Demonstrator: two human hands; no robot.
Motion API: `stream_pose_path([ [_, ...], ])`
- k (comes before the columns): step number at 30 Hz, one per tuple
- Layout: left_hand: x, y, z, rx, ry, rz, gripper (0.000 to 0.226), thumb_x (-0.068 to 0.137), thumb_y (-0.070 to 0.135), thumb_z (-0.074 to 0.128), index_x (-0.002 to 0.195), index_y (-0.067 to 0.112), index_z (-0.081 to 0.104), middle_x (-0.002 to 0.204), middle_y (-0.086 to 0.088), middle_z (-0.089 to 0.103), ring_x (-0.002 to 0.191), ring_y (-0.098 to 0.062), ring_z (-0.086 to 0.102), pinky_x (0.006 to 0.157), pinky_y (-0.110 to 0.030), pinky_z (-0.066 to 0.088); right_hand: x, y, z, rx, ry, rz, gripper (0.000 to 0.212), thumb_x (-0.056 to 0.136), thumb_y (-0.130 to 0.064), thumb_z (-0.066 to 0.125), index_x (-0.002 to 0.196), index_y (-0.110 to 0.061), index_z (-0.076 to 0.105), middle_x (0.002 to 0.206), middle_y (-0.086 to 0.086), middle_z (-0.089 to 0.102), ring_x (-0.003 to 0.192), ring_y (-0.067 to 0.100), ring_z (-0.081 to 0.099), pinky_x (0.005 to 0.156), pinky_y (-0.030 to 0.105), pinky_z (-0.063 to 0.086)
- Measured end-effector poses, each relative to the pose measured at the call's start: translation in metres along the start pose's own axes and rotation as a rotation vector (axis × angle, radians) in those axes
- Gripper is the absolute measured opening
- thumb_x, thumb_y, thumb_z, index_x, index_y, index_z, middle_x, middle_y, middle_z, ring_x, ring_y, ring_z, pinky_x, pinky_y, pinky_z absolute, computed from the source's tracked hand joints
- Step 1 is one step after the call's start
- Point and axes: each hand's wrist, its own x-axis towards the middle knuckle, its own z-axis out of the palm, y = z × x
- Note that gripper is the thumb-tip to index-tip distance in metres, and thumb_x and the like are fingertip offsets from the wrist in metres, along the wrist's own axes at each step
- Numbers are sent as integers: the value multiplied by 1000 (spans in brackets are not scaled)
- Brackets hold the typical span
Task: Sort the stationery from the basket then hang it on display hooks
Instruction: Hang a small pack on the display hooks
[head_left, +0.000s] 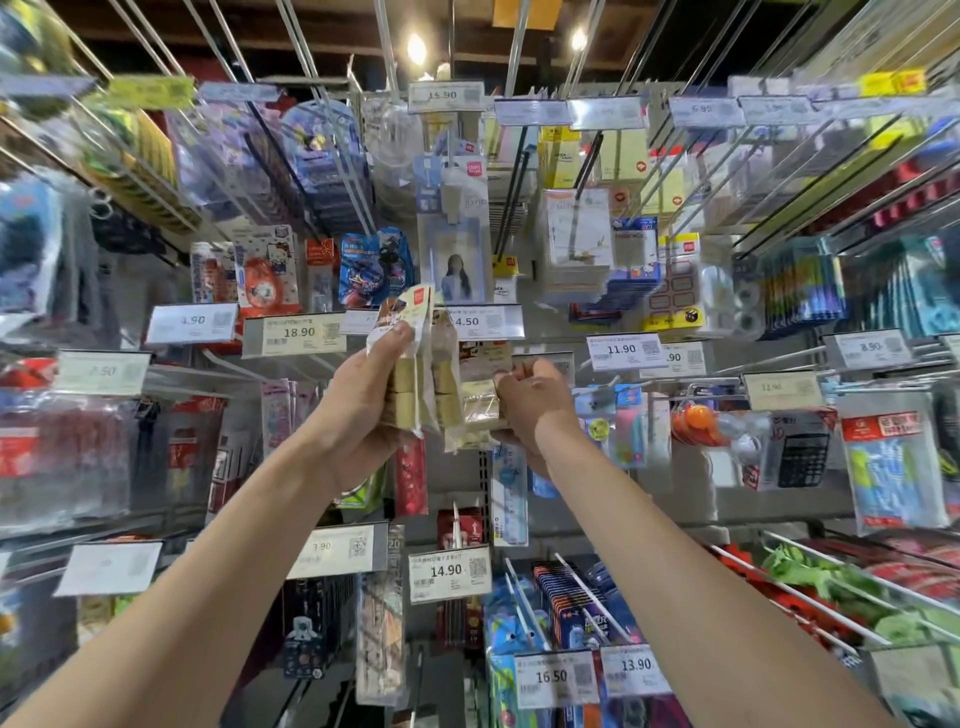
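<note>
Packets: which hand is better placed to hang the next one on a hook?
Probably the right: the right hand holds a single packet apart from the rest, while the left hand grips the bunch of packets.

Price tags (294, 334) read 18.90, 14.90, 16.50 and 13.90.

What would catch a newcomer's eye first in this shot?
Two bare hands meet at the centre: the left hand grips packets of tan rolls while the right hand pinches another clear packet beside them. All around, crowded display hooks carry bright stationery, with a 14.90 price tag below the hands.
</note>
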Motion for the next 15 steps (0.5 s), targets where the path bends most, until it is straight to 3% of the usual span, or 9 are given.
stream_pose_path([
  [4,0,5,3,-26,-24,2,42,77,59,58,78,25,83,80,-4,75,65,-18,70,51,-25,52,0,2,4,35,-8,-23,7,102,-13,54,99,-14,47,90,5,56,77,20,55,59,33,55],
  [15,2,2,2,-14,-13,-1,45,76,62,59,85,25,83,85,-6,74,69,-20,68,56,-29,52,4,1,7,88,14,-32,8,99,-12,55,94,-13,48,84,5,55,72,19,54,52,27,54],
])
